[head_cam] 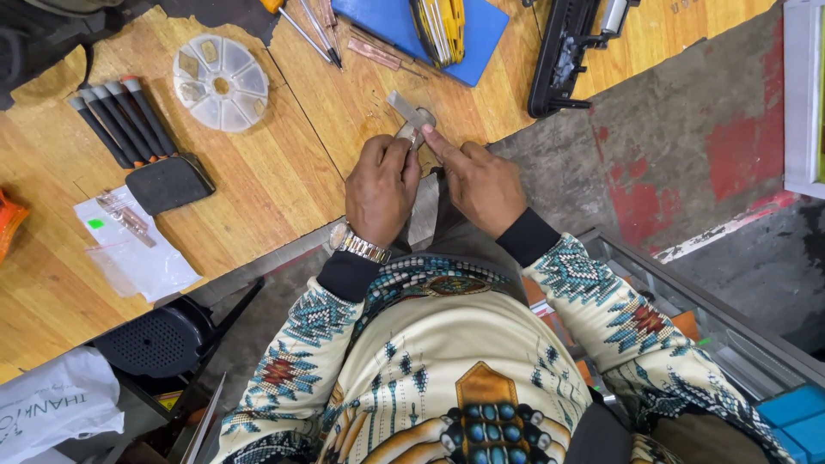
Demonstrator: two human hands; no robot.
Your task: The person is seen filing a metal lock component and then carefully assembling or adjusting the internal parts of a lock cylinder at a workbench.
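Both hands (pixel 430 176) pinch a small metal watch piece (pixel 413 119) at the wooden table (pixel 284 172) edge.

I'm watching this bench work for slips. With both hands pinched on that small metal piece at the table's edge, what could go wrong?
1. The small metal piece sits at the wooden table edge, gripped only by fingertips of the left hand and right hand; it may drop to the floor.
2. The right forefinger presses right by the metal, so a slip could nick it.
3. A jolt could scatter parts from the open round parts tray.
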